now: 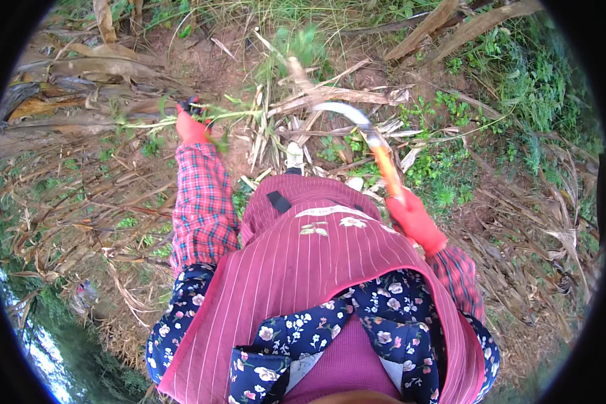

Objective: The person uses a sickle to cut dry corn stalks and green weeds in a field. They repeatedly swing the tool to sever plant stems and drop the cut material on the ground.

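My left hand, in a red glove with dark fingertips, is closed round a green plant stalk at the left of the picture. The stalk lies roughly level and its leaves are blurred. In my right hand, also gloved in red, is the orange handle of a sickle. Its curved metal blade arcs up and to the left, over dry stalks, apart from the stalk in my left hand. A blurred brown piece, which I cannot identify, shows near the blade's tip.
Dry corn stalks and leaves cover the ground at the left. Thick dry stalks lie at the top right, beside green weeds. My light shoe stands among dry husks. A small, unclear figure is far off at the lower left.
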`<state>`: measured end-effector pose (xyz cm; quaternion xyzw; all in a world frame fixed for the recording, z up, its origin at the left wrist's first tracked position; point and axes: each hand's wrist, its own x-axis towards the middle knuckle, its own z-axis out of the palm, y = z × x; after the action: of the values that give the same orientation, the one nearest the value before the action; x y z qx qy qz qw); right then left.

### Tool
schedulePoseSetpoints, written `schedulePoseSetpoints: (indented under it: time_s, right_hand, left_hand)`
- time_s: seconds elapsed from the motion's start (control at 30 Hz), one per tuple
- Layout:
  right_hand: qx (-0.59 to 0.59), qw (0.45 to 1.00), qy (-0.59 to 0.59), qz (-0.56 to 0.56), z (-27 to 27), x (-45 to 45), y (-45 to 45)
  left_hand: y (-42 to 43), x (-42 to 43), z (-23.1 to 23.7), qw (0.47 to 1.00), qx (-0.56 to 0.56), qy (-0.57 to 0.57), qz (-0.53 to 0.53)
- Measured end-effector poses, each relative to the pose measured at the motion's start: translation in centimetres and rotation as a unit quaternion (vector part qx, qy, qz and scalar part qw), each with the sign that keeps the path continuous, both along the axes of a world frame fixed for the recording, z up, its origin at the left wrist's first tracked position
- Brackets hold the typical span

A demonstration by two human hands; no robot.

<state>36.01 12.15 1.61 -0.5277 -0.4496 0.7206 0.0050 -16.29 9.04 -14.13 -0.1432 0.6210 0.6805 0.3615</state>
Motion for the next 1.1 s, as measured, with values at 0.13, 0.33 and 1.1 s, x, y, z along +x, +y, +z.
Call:
schedulePoseSetpoints:
  time_s: [0.13, 0.33, 1.1]
  right_hand:
    - [-0.004, 0.975, -0.098, -0.200, -2.9, 4.8, 0.3]
    - [-0.052, 0.982, 0.003, -0.180, -12.0, -3.7, 6.2]
    - [-0.026, 0.994, 0.011, -0.105, -28.3, -24.6, 19.6]
  left_hand:
    - [-3.4, 1.0, -4.3, 0.988, -0.111, 0.069, -0.077]
    - [0.7, 6.8, -8.6, 0.900, -0.189, 0.098, -0.380]
    - [26.2, 11.8, -1.7, 0.765, -0.184, 0.432, -0.441]
